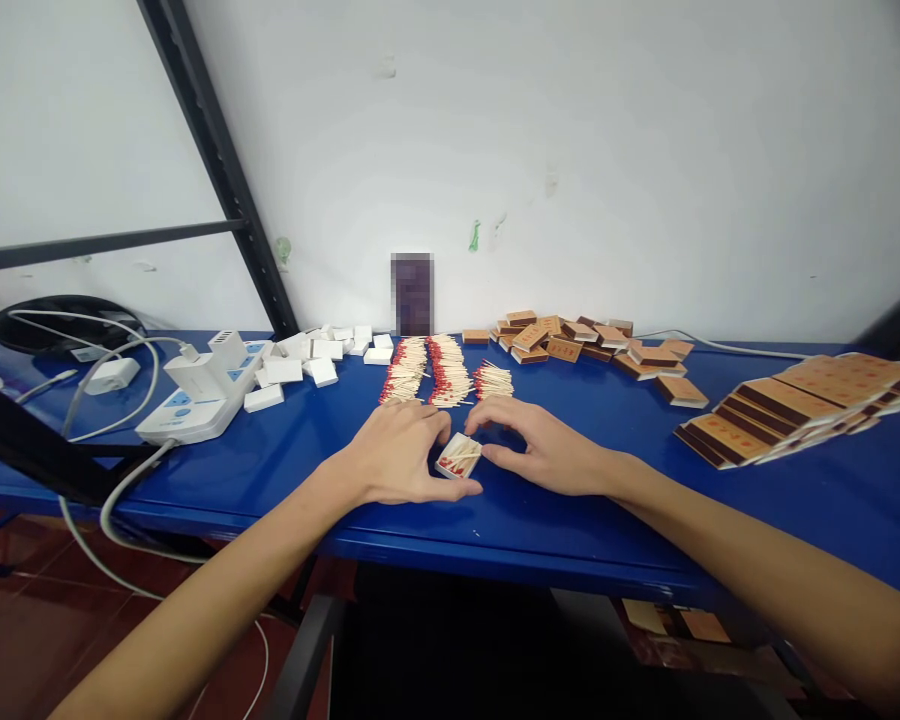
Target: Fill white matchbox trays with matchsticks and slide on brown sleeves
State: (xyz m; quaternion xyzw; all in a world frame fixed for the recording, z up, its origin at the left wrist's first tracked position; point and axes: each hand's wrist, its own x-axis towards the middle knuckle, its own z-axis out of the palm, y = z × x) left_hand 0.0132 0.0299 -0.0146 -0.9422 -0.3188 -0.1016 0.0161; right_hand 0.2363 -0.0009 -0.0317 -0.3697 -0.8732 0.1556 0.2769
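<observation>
A small white matchbox tray [459, 457] holding red-tipped matches lies on the blue table in front of me. My left hand [405, 455] curls round its left side, with the thumb along the near edge and the bent fingers at the far left corner. At the tray's right side is my right hand [544, 445], its thumb close to the edge and its fingers apart and curved; no object shows in them. Just beyond the hands lie a left row of matches [406, 370], a middle row of matches [450, 370] and a smaller match pile [493, 380].
White trays [300, 360] are heaped at the back left, beside a power strip [202, 400] with chargers and cables. Brown matchbox sleeves [562, 337] lie at the back right. Stacked matchboxes [787, 405] stand farther right. A blurred dark rectangle [412, 293] leans at the wall.
</observation>
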